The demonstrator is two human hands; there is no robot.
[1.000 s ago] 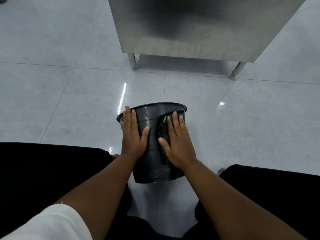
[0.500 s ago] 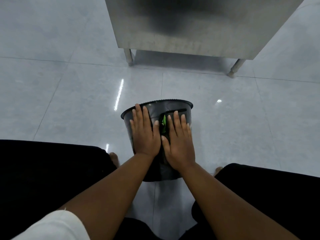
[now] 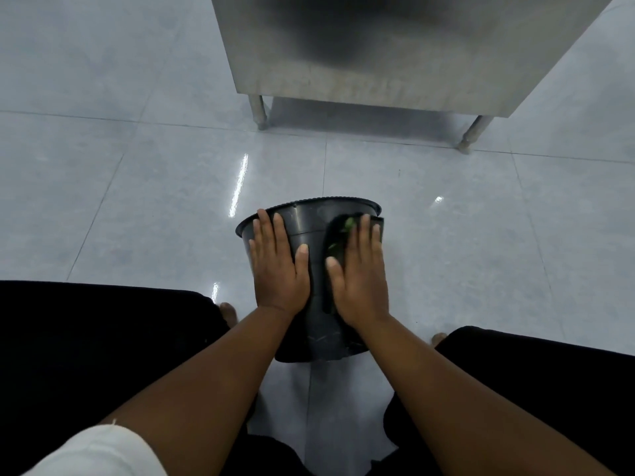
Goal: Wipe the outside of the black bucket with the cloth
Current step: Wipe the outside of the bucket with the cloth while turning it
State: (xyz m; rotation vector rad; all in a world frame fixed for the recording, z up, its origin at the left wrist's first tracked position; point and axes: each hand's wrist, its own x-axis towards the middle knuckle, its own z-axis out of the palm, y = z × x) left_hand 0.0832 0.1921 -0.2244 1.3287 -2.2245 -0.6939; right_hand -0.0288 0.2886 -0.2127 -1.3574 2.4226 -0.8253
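A black bucket (image 3: pixel 311 235) stands on the floor between my knees, its mouth tipped away from me. My left hand (image 3: pixel 276 266) lies flat on the bucket's near left wall, fingers together and reaching the rim. My right hand (image 3: pixel 360 273) presses a dark cloth (image 3: pixel 335 242) with green marks against the near right wall. Only a strip of the cloth shows beside my right thumb and near the rim; the rest is under the palm.
A stainless steel cabinet (image 3: pixel 378 49) on short legs stands on the glossy grey tiled floor (image 3: pixel 137 201) just beyond the bucket. My black-clad legs (image 3: pixel 86 338) flank the bucket on both sides, with toes showing near its base.
My left hand has slid back leftward along the bucket wall, away from my right hand. My right hand and the cloth have moved slightly toward the rim.
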